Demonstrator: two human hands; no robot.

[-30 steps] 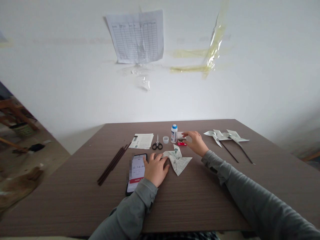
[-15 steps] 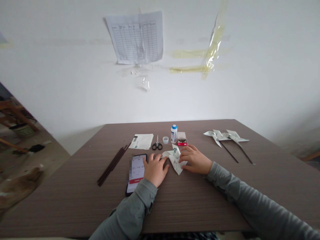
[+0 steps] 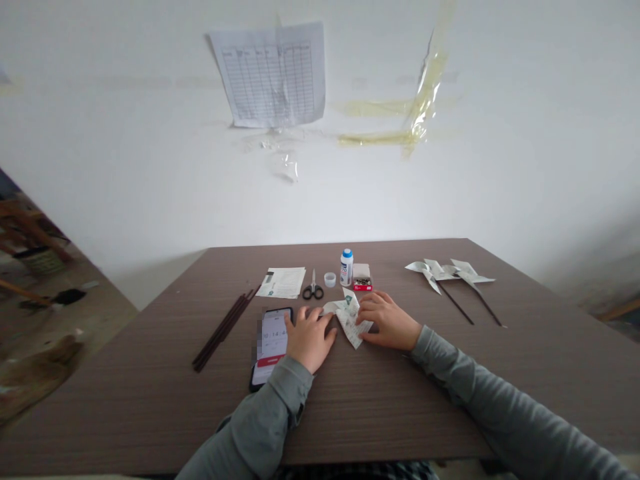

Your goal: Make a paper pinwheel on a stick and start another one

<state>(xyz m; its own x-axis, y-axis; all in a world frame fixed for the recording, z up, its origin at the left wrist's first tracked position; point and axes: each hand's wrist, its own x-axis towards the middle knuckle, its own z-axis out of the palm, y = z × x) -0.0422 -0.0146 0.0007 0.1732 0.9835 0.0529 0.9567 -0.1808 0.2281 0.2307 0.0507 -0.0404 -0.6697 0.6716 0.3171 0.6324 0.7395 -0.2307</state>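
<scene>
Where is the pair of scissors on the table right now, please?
In the head view, the scissors lie mid-table, between the paper sheet and the small cap, beyond the left hand.

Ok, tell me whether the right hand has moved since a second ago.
Yes. The right hand came back from the pin box toward the person and now rests on the folded paper.

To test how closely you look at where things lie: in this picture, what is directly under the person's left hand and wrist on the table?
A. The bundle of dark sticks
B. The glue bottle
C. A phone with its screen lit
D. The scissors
C: the left hand lies partly over the phone, whose lit screen shows beside it, while the scissors, dark sticks and glue bottle lie apart from it.
</scene>
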